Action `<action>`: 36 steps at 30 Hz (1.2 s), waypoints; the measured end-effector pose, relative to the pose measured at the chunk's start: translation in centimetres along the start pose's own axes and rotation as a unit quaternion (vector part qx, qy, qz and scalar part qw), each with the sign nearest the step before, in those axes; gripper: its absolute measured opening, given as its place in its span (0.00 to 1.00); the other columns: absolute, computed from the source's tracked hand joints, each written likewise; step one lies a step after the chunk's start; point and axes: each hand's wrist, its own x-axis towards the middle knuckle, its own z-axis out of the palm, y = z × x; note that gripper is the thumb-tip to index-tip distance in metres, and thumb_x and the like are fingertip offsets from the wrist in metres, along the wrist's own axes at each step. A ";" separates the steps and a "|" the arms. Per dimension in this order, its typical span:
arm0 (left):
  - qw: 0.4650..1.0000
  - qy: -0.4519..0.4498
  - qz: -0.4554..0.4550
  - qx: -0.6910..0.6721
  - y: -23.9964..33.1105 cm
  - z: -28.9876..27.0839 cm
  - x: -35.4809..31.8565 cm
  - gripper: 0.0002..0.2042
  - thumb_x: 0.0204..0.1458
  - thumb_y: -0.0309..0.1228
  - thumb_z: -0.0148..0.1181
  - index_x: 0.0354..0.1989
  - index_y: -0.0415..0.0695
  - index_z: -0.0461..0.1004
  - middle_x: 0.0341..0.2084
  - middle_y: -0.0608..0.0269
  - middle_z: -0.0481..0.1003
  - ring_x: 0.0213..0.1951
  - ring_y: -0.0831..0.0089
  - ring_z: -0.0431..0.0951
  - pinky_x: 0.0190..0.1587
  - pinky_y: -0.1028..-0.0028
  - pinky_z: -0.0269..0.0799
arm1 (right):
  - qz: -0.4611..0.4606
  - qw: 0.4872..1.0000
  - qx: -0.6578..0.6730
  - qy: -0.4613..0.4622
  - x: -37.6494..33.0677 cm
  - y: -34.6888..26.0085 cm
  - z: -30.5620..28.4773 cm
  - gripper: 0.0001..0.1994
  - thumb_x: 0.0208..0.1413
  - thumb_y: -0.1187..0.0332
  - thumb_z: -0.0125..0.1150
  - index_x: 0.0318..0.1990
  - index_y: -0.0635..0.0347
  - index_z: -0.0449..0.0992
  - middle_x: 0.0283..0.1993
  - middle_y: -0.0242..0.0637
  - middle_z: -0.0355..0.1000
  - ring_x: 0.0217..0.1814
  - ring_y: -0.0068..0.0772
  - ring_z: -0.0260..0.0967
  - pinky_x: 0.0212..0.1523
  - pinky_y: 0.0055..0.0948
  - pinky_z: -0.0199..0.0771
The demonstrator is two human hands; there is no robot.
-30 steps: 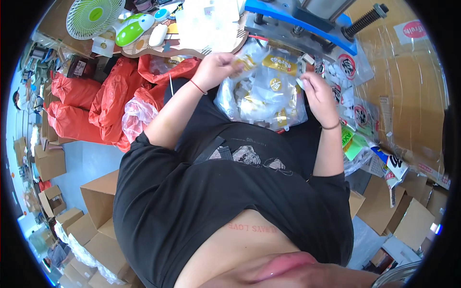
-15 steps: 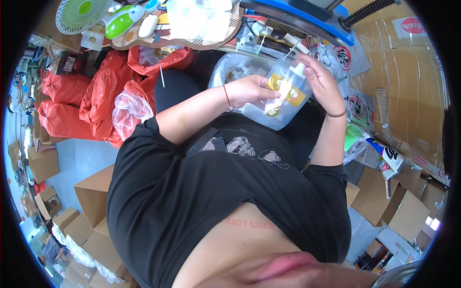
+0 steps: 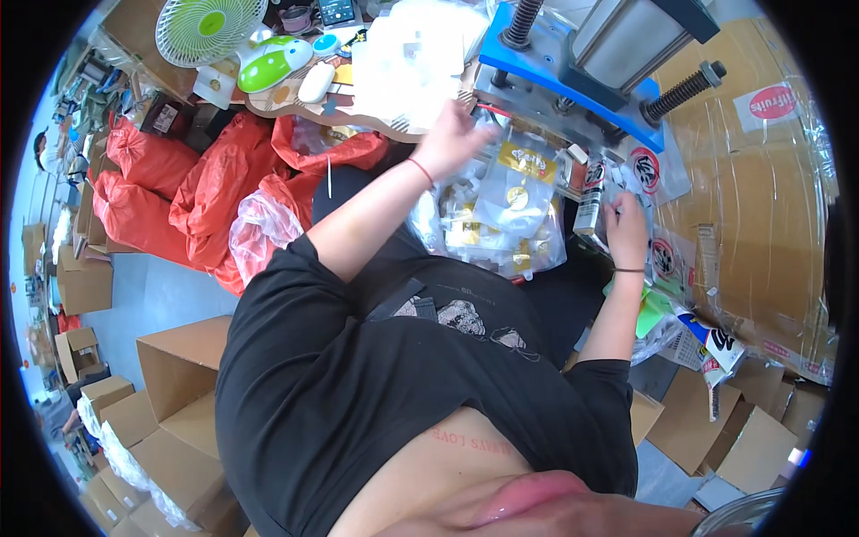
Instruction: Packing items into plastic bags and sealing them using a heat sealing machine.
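My left hand [image 3: 447, 141] is over the front edge of the table, beside a stack of clear plastic pouches [image 3: 416, 54]. Its fingers are apart and slightly blurred, with nothing seen in them. A clear spout pouch with a gold label [image 3: 516, 192] lies on top of other pouches in a plastic-lined bin [image 3: 428, 219] before my lap. To the right, my right hand [image 3: 627, 228] reaches among small white pieces [image 3: 617, 182] beside a black-and-white box [image 3: 589, 210]. Its fingers curl together, and what they pinch, if anything, is hidden.
A blue press with threaded rods [image 3: 573, 76] stands at the back right, by a large cardboard carton [image 3: 734, 179]. A green-and-white fan [image 3: 211, 25] and a white mouse [image 3: 317, 82] are on the table. Red bags [image 3: 215, 170] are piled at left, with open cartons [image 3: 183, 358] below.
Both hands have let go of the pouch, which now lies on the bin's contents. My left hand has moved up to the table; my right hand has gone down and right to the white pieces.
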 end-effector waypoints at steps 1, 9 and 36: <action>0.972 0.123 0.132 0.147 1.0 -2.0 0.1 0.35 0.50 0.44 0.68 0.61 0.36 0.61 0.50 0.44 0.73 0.53 0.54 0.75 0.56 0.63 0.70 | 0.041 0.999 0.006 0.009 -0.2 -0.4 -0.5 0.08 0.61 0.67 0.54 0.44 0.60 0.69 0.38 0.52 0.71 0.43 0.60 0.68 0.43 0.46 0.68; 0.848 0.011 0.295 0.439 -1.4 -10.1 -1.5 0.20 0.53 0.41 0.65 0.51 0.43 0.75 0.37 0.54 0.78 0.44 0.59 0.78 0.50 0.66 0.71 | 0.021 0.986 0.099 0.135 -1.1 -2.8 -2.9 0.09 0.63 0.67 0.54 0.44 0.63 0.72 0.36 0.45 0.72 0.43 0.47 0.71 0.43 0.34 0.70; 0.858 -0.361 -0.203 -0.304 5.6 3.2 -6.8 0.12 0.55 0.27 0.64 0.46 0.37 0.77 0.38 0.62 0.80 0.40 0.75 0.81 0.47 0.76 0.76 | -0.071 0.990 -0.105 0.055 3.0 -2.8 -2.9 0.17 0.57 0.71 0.54 0.54 0.60 0.72 0.51 0.47 0.70 0.52 0.52 0.68 0.55 0.40 0.68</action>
